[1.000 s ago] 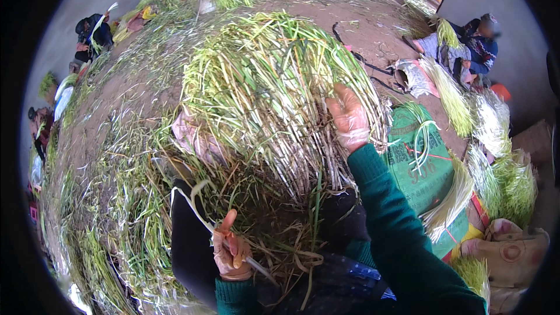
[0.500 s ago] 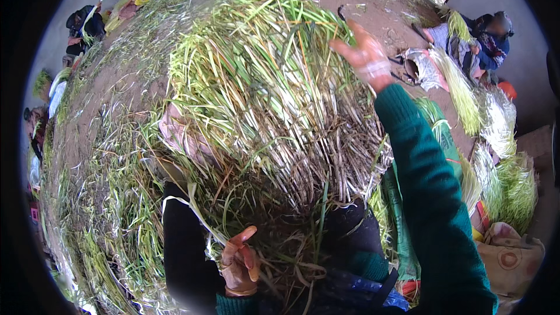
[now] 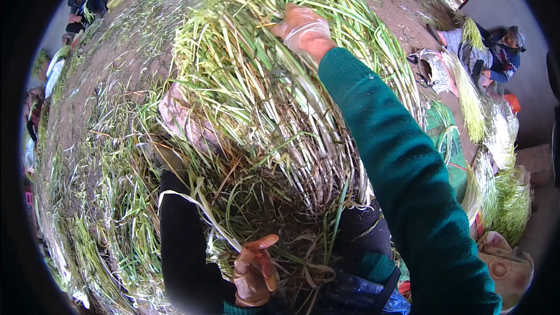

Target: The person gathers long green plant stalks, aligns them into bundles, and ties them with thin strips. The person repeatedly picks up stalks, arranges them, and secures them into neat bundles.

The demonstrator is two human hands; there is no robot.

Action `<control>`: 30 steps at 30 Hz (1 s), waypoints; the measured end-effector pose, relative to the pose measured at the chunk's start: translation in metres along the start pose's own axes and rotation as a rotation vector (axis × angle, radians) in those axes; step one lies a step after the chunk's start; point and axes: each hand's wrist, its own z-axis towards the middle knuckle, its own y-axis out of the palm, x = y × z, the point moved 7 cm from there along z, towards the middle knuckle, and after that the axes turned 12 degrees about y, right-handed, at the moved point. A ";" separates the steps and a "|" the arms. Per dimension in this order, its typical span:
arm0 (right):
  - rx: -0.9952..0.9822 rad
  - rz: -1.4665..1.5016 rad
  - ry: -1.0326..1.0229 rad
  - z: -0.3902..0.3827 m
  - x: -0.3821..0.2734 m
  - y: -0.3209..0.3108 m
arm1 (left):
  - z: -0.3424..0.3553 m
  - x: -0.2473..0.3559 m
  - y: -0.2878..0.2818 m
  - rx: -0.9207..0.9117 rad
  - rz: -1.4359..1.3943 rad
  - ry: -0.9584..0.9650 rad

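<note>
Stalk (image 3: 212,219), pale, is held in left hand (image 3: 253,274), far end trailed forward-left. Right hand (image 3: 303,26) is set among leafy tops of heap of greens (image 3: 256,99), spread ahead of left hand; grip there can't be told. Green sack (image 3: 457,178) is seen right of both hands.

Wearer's two hands (image 3: 302,28) (image 3: 253,275), one green sack (image 3: 457,178)
</note>
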 end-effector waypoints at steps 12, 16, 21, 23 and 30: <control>-0.098 0.094 -0.058 0.033 -0.001 0.016 | 0.001 0.003 -0.005 0.050 -0.077 0.011; -0.163 -0.084 0.006 0.033 -0.014 0.035 | -0.002 -0.001 -0.007 0.060 -0.106 -0.022; -0.179 0.079 -0.096 0.031 -0.022 0.028 | -0.004 -0.007 -0.011 0.050 -0.143 -0.002; -0.296 0.210 -0.025 0.005 -0.021 -0.001 | -0.006 0.000 -0.004 -0.001 -0.161 -0.004; -0.147 0.859 -0.266 -0.100 -0.007 -0.158 | -0.011 0.011 -0.008 -0.011 -0.087 0.140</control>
